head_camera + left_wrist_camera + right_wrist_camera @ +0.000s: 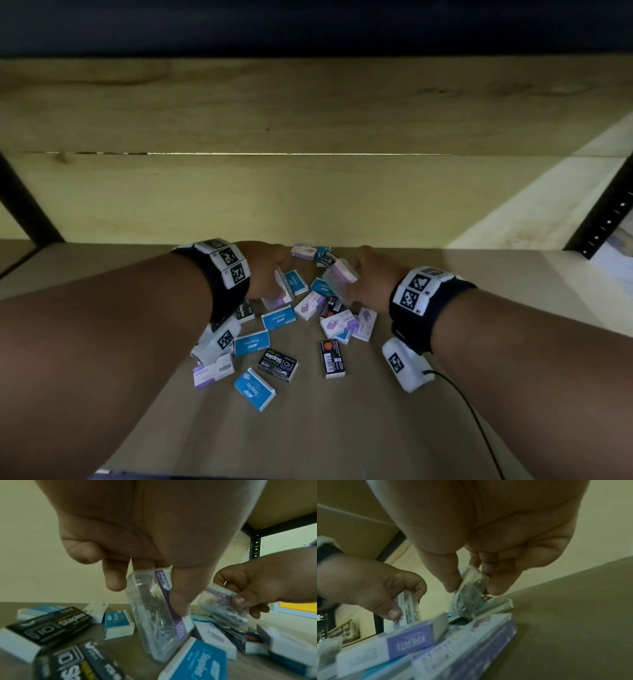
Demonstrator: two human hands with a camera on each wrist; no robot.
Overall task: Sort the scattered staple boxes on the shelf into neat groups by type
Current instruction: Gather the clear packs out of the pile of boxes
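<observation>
We are holding a clear-fronted box with a purple side strip (159,615) in our left hand (265,274), thumb and fingers pinching it upright just above the wooden shelf (342,428). Our right hand (371,279) is clamping a second clear purple-banded box (221,605) between thumb and fingertips, lifted over the heap. Below both, the scattered staple boxes are lying at all angles in the middle of the shelf: blue ones (251,342), black ones (277,365) and white-and-purple ones (337,322), some overlapping. The held boxes are showing a silvery jumble inside, but blur is keeping us from reading the purple lettering. In the head view our hands are covering most of both boxes, and the left wrist band is hiding part of one black box.
</observation>
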